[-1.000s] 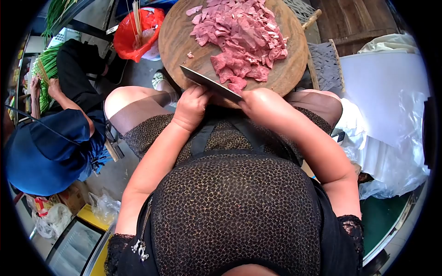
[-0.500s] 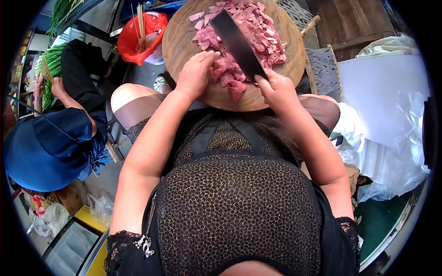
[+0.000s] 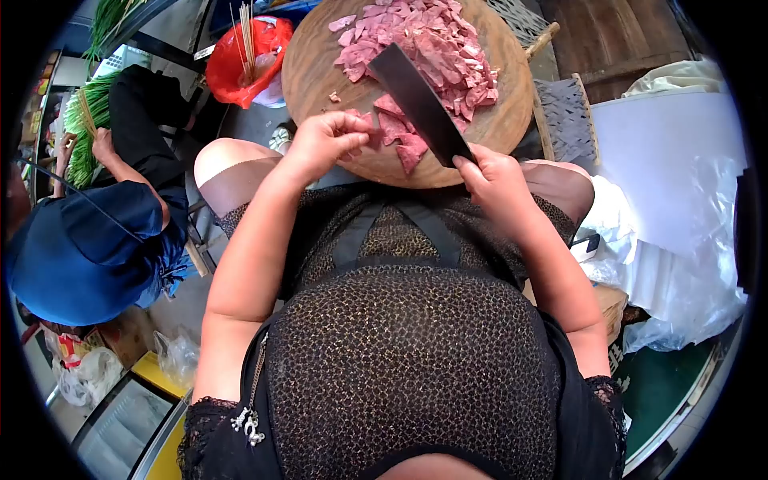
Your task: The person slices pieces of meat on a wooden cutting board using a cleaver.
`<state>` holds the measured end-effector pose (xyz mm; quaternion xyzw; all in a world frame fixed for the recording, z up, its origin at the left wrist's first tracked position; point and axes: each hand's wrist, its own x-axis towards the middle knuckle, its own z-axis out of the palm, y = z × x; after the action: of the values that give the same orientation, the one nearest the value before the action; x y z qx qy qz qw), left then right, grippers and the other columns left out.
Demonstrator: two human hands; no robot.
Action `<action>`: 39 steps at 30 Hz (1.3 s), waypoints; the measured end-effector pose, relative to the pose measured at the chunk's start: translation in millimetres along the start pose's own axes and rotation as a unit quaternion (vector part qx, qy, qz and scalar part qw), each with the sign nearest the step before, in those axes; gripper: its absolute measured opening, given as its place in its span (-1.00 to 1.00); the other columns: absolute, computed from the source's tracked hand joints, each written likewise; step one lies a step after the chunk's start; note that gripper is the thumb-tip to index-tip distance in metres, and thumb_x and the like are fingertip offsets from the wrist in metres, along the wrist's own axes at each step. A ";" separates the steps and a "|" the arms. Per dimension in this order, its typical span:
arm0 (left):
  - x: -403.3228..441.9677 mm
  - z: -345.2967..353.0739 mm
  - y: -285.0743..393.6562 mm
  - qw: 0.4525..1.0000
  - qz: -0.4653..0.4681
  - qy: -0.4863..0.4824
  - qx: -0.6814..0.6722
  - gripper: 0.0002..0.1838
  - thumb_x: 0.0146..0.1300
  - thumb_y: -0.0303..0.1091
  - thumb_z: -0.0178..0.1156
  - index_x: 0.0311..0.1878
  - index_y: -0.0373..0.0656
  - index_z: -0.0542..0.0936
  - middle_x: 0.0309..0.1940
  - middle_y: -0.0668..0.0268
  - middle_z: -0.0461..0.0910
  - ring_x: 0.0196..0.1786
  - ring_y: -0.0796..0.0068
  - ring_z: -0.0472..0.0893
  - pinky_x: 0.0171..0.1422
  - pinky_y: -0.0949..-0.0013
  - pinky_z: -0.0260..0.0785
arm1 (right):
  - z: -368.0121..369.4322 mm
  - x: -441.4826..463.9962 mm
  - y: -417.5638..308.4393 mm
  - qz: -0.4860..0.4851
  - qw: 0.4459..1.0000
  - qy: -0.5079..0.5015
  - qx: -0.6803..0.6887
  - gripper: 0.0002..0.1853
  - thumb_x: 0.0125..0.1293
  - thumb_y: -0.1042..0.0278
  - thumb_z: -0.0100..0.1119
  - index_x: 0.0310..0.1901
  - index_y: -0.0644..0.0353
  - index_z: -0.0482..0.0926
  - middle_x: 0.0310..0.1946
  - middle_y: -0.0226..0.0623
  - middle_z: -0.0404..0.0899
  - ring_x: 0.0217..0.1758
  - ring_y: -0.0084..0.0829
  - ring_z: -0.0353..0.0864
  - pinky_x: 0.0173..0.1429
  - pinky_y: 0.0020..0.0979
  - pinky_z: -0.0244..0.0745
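A round wooden board (image 3: 320, 60) lies in front of my knees, with a heap of sliced pink meat (image 3: 424, 48) on its far half. My right hand (image 3: 492, 176) grips the handle end of a cleaver (image 3: 420, 104), whose dark blade slants up and left over the meat. Some larger meat pieces (image 3: 406, 144) rest between the blade and my left hand (image 3: 332, 142). The fingers of my left hand are pinched on a piece of meat (image 3: 366, 126) at the board's near left side.
A red bag-lined container (image 3: 228, 68) with thin sticks stands left of the board. Farther left a person in blue (image 3: 88, 248) holds sticks beside green stalks (image 3: 90, 112). A woven seat (image 3: 566, 120) and a white sheet (image 3: 664, 160) lie to the right.
The cleaver has risen from the board's near edge to a slant over the meat. My left hand moved onto the meat, then back left with its fingers drawn together.
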<state>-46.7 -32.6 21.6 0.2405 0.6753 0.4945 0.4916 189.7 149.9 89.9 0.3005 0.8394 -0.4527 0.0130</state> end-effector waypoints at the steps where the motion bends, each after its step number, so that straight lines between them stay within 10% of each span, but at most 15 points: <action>1: -1.3 3.3 -6.9 0.999 0.007 0.011 0.034 -0.78 0.33 -0.42 0.36 0.00 -0.24 0.68 -0.28 0.43 0.70 -0.29 0.66 0.62 -0.14 0.50 0.52 | 2.2 2.0 -3.2 -0.008 1.000 -0.005 -0.001 -0.69 0.41 0.25 0.12 0.08 0.18 0.64 -0.18 0.13 0.66 -0.06 0.08 0.67 0.03 -0.16 0.54; 5: -3.5 7.1 -37.3 0.985 -0.015 0.086 0.151 -0.76 0.29 -0.40 0.38 -0.01 -0.24 0.67 -0.24 0.33 0.71 -0.23 0.53 0.66 -0.08 0.39 0.55 | 10.5 6.4 -11.0 -0.041 0.998 -0.045 -0.033 -0.70 0.42 0.22 0.11 0.06 0.16 0.64 -0.20 0.09 0.66 -0.07 0.09 0.66 0.01 -0.08 0.54; 8: -17.1 5.4 -34.9 0.855 0.209 0.266 0.392 -0.72 0.19 -0.42 0.37 -0.02 -0.20 0.68 -0.13 0.13 0.63 -0.07 0.12 0.64 0.04 0.20 0.53 | 11.8 3.0 -20.3 -0.072 0.992 -0.081 -0.071 -0.71 0.43 0.21 0.08 0.01 0.19 0.62 -0.23 0.09 0.67 -0.12 0.11 0.66 -0.04 -0.02 0.54; 13: -31.1 22.3 -51.2 0.795 0.337 0.183 0.470 -0.75 0.08 -0.54 0.28 -0.13 -0.20 0.71 -0.12 0.17 0.65 -0.02 0.06 0.64 0.09 0.19 0.55 | 30.9 2.1 -14.1 -0.132 0.979 -0.073 -0.138 -0.77 0.39 0.26 0.05 -0.15 0.26 0.58 -0.34 0.11 0.66 -0.20 0.13 0.67 -0.10 0.07 0.54; 25: -17.6 21.5 -60.6 0.781 0.344 0.168 0.493 -0.73 0.15 -0.44 0.17 -0.08 -0.09 0.71 -0.10 0.21 0.63 0.02 0.09 0.62 0.07 0.16 0.56 | 79.0 62.8 -33.9 -0.194 0.947 -0.088 -0.239 -0.81 0.34 0.30 0.08 -0.25 0.24 0.59 -0.44 0.05 0.66 -0.33 0.08 0.69 -0.22 0.02 0.59; 32: 34.9 13.0 -6.7 0.776 0.321 0.229 0.492 -0.75 0.22 -0.39 0.17 -0.05 -0.09 0.66 -0.15 0.16 0.63 -0.01 0.06 0.64 -0.02 0.07 0.55 | 34.5 78.8 -31.8 -0.217 0.967 0.111 -0.080 -0.72 0.46 0.19 0.01 0.06 0.06 0.61 -0.27 0.00 0.68 -0.17 0.05 0.68 -0.08 -0.01 0.58; 39: 11.9 70.4 -10.5 0.850 0.222 0.070 0.472 -0.67 0.08 -0.19 0.42 -0.13 -0.14 0.66 -0.14 0.10 0.62 -0.06 -0.03 0.62 0.05 0.01 0.50 | 14.2 31.0 7.5 -0.133 0.985 0.112 -0.012 -0.73 0.43 0.29 0.10 0.06 0.16 0.63 -0.23 0.09 0.66 -0.14 0.10 0.66 -0.07 -0.09 0.55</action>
<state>13.7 3.3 5.0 0.5521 0.7886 0.2276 0.1469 164.6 157.3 66.7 0.2352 0.8732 -0.4041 -0.1378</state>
